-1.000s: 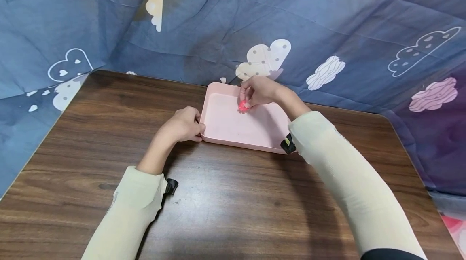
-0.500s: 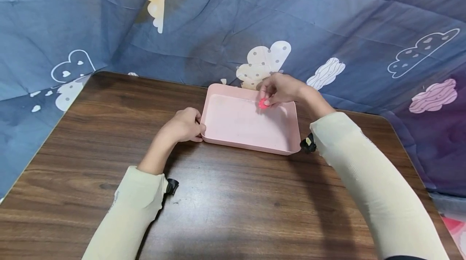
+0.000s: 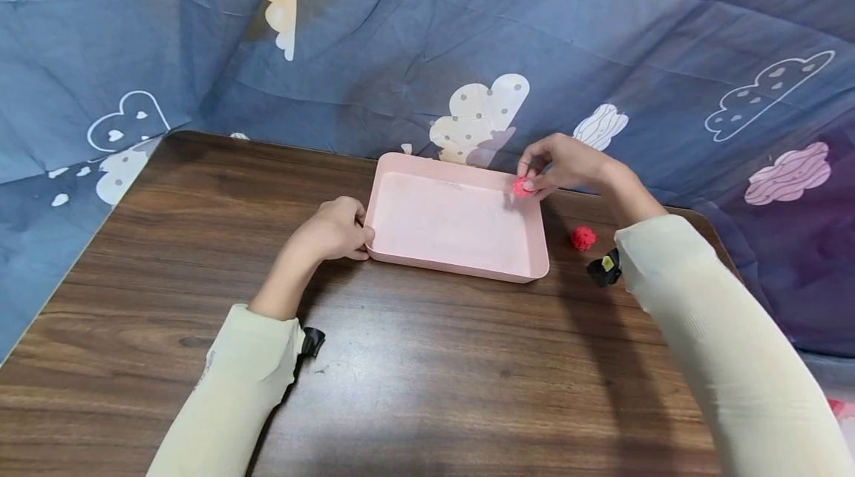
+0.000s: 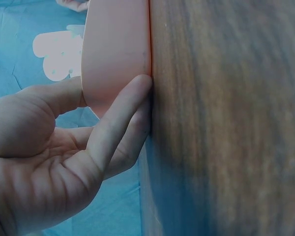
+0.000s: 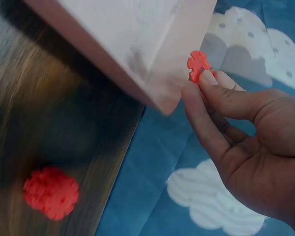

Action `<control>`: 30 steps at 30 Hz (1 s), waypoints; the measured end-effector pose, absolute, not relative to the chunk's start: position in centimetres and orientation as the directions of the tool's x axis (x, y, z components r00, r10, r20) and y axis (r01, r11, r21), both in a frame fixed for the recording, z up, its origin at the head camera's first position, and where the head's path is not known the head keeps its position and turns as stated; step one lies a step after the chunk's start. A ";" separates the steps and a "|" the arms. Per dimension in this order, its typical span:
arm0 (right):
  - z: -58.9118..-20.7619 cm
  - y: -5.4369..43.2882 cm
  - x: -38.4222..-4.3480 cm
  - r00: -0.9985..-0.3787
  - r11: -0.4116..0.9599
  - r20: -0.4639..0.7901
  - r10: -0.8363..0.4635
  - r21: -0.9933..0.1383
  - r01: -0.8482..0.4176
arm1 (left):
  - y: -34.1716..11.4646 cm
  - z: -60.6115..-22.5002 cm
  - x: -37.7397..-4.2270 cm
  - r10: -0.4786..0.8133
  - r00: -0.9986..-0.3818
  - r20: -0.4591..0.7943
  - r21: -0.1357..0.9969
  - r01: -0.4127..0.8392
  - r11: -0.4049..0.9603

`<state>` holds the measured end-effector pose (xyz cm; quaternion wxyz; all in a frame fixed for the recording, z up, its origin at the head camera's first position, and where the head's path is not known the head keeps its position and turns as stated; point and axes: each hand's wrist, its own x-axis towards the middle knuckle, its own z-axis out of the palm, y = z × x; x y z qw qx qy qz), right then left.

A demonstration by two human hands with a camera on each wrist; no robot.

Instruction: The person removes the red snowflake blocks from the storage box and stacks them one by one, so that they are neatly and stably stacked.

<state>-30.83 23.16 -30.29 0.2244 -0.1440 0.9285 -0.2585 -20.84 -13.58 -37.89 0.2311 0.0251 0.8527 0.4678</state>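
A red notched plastic snowflake disc (image 5: 196,63) is pinched between the thumb and fingers of my right hand (image 3: 568,159), held over the back right corner of a shallow pink tray (image 3: 454,228). My left hand (image 3: 334,229) grips the tray's left side near its front corner. In the left wrist view, the thumb reaches over the rim while two fingers (image 4: 119,115) lie along the outer wall, close to the tabletop. Right of the tray, a small clump of red snowflake discs (image 3: 583,238) lies on the table, its notched edges showing in the right wrist view.
The dark wood-grain table (image 3: 414,358) extends around the tray on all sides. Behind it hangs a blue cloth (image 3: 374,54) printed with clouds, close to the table's back edge. A black wrist strap (image 3: 605,269) sits below the right sleeve.
My right hand has carried the red disc rightward from the tray's middle to its back right corner. The clump of discs has come into view from behind the right arm. My left hand stays put.
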 end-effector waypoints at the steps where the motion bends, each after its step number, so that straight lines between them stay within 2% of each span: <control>1: -30.3 23.7 -30.7 -0.859 0.821 -0.347 -0.376 -0.554 -0.135 | -13.5 -37.9 -20.9 0.260 -0.892 -0.371 0.810 -0.173 0.561; 12: -30.0 28.6 -29.3 -0.865 0.866 -0.399 -0.305 -0.495 -0.077 | -13.6 -37.8 -20.7 0.267 -0.892 -0.365 0.816 -0.168 0.554; 22: -31.4 32.9 -28.0 -0.840 0.831 -0.484 -0.244 -0.551 0.075 | -13.6 -38.0 -20.8 0.280 -0.891 -0.358 0.826 -0.163 0.539; 30: -32.5 34.6 -27.4 -0.820 0.810 -0.521 -0.236 -0.572 0.131 | -13.6 -38.0 -20.8 0.284 -0.890 -0.356 0.824 -0.157 0.544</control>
